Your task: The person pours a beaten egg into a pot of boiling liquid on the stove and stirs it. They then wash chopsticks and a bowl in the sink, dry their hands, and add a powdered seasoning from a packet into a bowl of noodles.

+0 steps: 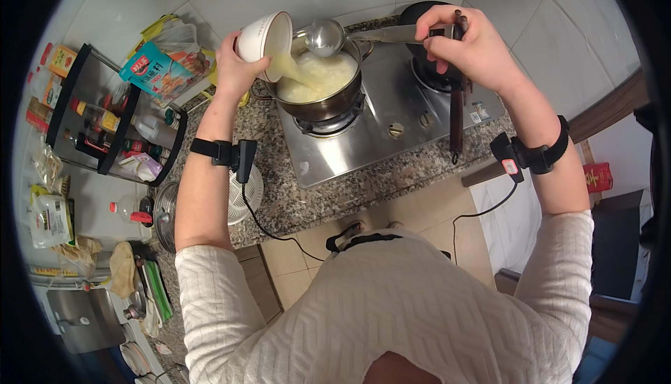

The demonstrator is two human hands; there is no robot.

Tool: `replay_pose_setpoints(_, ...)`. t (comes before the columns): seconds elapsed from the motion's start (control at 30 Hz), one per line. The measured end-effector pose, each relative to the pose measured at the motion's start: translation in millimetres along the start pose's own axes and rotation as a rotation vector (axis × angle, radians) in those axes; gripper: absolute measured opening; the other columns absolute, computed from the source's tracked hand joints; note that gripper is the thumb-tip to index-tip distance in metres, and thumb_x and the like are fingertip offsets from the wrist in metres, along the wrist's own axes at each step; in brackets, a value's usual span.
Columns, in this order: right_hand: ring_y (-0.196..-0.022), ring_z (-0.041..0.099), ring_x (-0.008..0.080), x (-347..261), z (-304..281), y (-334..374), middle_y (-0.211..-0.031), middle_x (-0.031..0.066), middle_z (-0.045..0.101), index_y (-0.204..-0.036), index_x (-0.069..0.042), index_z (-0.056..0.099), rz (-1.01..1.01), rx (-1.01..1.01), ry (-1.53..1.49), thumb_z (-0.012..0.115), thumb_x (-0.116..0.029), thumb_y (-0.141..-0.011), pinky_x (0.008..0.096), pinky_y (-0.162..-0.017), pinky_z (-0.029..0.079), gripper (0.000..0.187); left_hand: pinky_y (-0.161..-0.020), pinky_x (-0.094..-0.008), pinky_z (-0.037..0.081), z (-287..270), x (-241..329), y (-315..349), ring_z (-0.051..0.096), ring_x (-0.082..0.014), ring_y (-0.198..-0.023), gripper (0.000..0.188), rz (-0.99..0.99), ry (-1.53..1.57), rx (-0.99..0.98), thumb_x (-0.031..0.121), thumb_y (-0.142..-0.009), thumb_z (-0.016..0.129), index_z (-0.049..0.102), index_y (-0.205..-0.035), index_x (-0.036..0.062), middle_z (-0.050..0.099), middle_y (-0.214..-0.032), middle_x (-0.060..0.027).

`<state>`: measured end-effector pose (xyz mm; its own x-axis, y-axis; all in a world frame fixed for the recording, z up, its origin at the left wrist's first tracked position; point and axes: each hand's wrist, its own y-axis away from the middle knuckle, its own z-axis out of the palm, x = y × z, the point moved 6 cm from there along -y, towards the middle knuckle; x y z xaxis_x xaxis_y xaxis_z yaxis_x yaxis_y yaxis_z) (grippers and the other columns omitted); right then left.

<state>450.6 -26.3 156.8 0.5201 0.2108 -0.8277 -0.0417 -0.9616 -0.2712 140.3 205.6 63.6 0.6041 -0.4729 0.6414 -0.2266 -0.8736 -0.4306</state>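
Observation:
My left hand (237,69) grips a white bowl (258,37) with a thin coloured rim, tilted over the pot. Pale yellow liquid (296,70) runs from its lip into the steel pot (327,108), which stands on the left burner. Cloudy, yellowish-white contents fill much of the pot. My right hand (472,47) is closed around the handle end of a steel ladle (325,37). The ladle's round head hangs at the far side of the pot, just right of the bowl; whether it touches the contents is hard to tell.
On the right burner of the steel gas stove (391,153) sits a dark pan (419,15), its long handle (456,119) pointing toward me. A black rack (108,115) with bottles and a blue food packet (157,73) stand left. A white basket (242,195) lies beneath my left forearm.

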Motion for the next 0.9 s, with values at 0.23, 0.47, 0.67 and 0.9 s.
replay_pose_setpoints(0.23, -0.060, 0.058, 0.0069, 10, 13, 5, -0.084, 0.0016, 0.065, -0.088, -0.002, 0.065, 0.031, -0.045, 0.089, 0.061, -0.005, -0.078, 0.0220, -0.058, 0.049, 0.011, -0.106, -0.0427, 0.045, -7, 42, 17, 0.048, -0.0369, -0.123, 0.092, 0.400, -0.189, 0.016, 0.013, -0.060, 0.086, 0.041, -0.141, 0.0133, 0.044, -0.133, -0.0192)
replay_pose_setpoints(0.47, -0.058, 0.057, 0.0067, 26, 33, -4, -0.072, -0.0009, 0.061, -0.088, -0.002, 0.065, -0.052, -0.056, 0.191, 0.063, -0.009, -0.077, 0.0236, -0.055, 0.046, 0.013, -0.098, -0.0428, 0.051, -8, 16, 10, 0.053, -0.0318, -0.120, 0.092, 0.045, 0.116, 0.094, 0.016, -0.066, 0.088, 0.036, -0.142, 0.0083, 0.045, -0.132, -0.0170)
replay_pose_setpoints(0.67, -0.054, 0.057, 0.0128, 49, 60, -17, -0.061, 0.0056, 0.060, -0.087, -0.006, 0.068, 0.101, -0.130, 0.161, 0.067, -0.019, -0.078, 0.0301, -0.057, 0.047, 0.016, -0.080, -0.0428, 0.060, -8, -16, 23, 0.058, -0.0291, -0.114, 0.096, -0.333, 0.621, 0.027, 0.015, -0.075, 0.084, 0.022, -0.149, 0.0081, 0.043, -0.130, -0.0146)
replay_pose_setpoints(0.9, -0.054, 0.063, 0.0107, 72, 36, -27, -0.068, 0.0057, 0.065, -0.093, -0.002, 0.065, 0.340, 0.090, -0.334, 0.065, -0.020, -0.086, 0.0210, -0.044, 0.040, 0.020, -0.088, -0.0487, 0.058, -15, -37, 37, 0.057, -0.0254, -0.116, 0.079, -0.381, 0.790, 0.002, 0.011, -0.088, 0.072, 0.022, -0.148, 0.0094, 0.049, -0.121, -0.0091)
